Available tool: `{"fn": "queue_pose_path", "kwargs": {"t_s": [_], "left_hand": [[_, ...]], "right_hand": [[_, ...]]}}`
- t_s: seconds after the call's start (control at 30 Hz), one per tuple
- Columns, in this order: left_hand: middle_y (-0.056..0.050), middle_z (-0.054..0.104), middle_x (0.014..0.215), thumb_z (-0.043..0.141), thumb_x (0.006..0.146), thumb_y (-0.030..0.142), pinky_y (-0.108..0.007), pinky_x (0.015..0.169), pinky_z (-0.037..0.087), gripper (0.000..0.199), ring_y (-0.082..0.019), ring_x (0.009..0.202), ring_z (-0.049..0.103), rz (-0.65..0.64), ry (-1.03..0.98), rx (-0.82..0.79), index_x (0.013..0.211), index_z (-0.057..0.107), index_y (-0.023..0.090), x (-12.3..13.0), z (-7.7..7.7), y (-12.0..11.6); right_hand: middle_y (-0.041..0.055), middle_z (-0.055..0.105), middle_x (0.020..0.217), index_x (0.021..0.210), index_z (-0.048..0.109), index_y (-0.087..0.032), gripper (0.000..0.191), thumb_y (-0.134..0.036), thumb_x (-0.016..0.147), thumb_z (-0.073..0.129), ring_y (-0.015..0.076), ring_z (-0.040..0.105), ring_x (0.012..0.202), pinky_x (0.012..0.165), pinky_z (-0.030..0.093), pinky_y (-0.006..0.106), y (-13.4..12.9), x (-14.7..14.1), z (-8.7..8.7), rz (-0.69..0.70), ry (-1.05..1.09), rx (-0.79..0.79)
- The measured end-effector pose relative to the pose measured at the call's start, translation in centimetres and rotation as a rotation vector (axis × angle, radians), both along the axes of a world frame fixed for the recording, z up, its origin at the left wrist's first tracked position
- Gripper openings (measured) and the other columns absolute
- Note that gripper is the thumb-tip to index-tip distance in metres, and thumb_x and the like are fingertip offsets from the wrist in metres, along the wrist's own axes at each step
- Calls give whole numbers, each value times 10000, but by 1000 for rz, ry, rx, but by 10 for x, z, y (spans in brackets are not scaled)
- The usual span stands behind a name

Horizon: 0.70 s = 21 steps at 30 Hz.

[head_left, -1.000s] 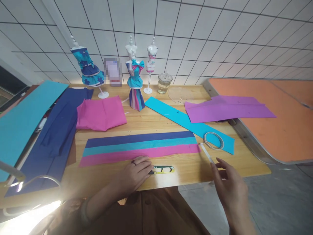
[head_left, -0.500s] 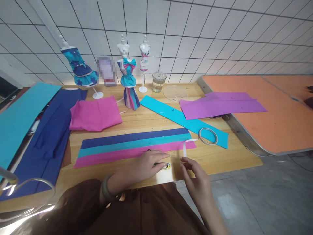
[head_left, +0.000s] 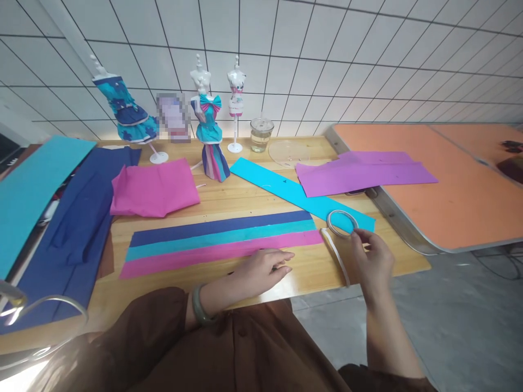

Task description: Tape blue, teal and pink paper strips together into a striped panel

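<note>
My right hand (head_left: 372, 262) pinches the near edge of a thin roll of tape (head_left: 342, 223) between thumb and fingertips. The roll rests partly over a long turquoise fabric strip (head_left: 281, 185). Left of that hand, a narrow white piece of tape (head_left: 337, 255) lies curved toward the table's front edge. My left hand (head_left: 261, 269) is low over the table with fingers stretched and thumb apart. Something small and dark shows at its underside, too hidden to name. Just behind it lies a striped fabric panel (head_left: 223, 236) in navy, turquoise and pink.
Doll-size dress forms (head_left: 208, 120) stand along the tiled wall beside a glass of liquid (head_left: 261, 135). Folded pink fabric (head_left: 157, 188), navy fabric (head_left: 81, 218) and turquoise fabric (head_left: 44, 185) are at left. Purple fabric (head_left: 363, 175) reaches onto the orange table (head_left: 469, 207).
My right hand has moved right, from the panel's end to the tape roll, and now grips it. The white tape piece now lies right of the panel. The yellow-edged object by my left hand is now hidden.
</note>
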<state>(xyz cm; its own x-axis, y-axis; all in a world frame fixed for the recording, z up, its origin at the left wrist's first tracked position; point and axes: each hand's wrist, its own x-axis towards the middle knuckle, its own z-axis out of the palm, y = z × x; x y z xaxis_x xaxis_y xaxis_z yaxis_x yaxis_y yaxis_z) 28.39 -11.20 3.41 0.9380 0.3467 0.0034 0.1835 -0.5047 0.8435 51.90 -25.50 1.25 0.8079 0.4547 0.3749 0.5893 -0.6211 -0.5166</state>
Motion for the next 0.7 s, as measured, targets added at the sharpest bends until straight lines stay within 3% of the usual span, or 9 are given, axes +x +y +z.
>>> {"fn": "queue_pose_path", "kwargs": {"t_s": [0.23, 0.4, 0.6, 0.7], "left_hand": [[-53, 673, 999, 448, 909, 195, -358, 854, 422, 230, -186, 946, 556, 13, -158, 338, 1056, 624, 176, 3, -16, 12], [-54, 669, 964, 460, 905, 202, -336, 833, 413, 215, -178, 916, 550, -31, -118, 344, 1037, 625, 163, 2, -16, 16], [-46, 668, 960, 473, 900, 199, -329, 837, 398, 205, -177, 916, 552, -39, -109, 326, 1016, 639, 166, 3, -18, 17], [-44, 670, 969, 477, 897, 196, -332, 843, 399, 203, -178, 929, 554, -41, -111, 309, 1011, 643, 171, 3, -19, 18]], "right_hand": [[106, 649, 740, 742, 683, -182, 336, -460, 779, 499, 273, 554, 780, 686, 353, 361, 45, 10, 0, 57, -16, -325], [119, 653, 781, 864, 682, -163, 342, -429, 801, 476, 258, 555, 722, 629, 325, 338, 53, 12, -5, -14, -27, -400], [62, 641, 670, 719, 683, -209, 288, -418, 798, 502, 193, 517, 595, 534, 278, 281, 48, 10, -5, 19, -46, -396], [78, 644, 691, 703, 673, -182, 301, -389, 812, 483, 191, 517, 609, 554, 284, 290, 49, 7, -8, -6, -124, -350]]}}
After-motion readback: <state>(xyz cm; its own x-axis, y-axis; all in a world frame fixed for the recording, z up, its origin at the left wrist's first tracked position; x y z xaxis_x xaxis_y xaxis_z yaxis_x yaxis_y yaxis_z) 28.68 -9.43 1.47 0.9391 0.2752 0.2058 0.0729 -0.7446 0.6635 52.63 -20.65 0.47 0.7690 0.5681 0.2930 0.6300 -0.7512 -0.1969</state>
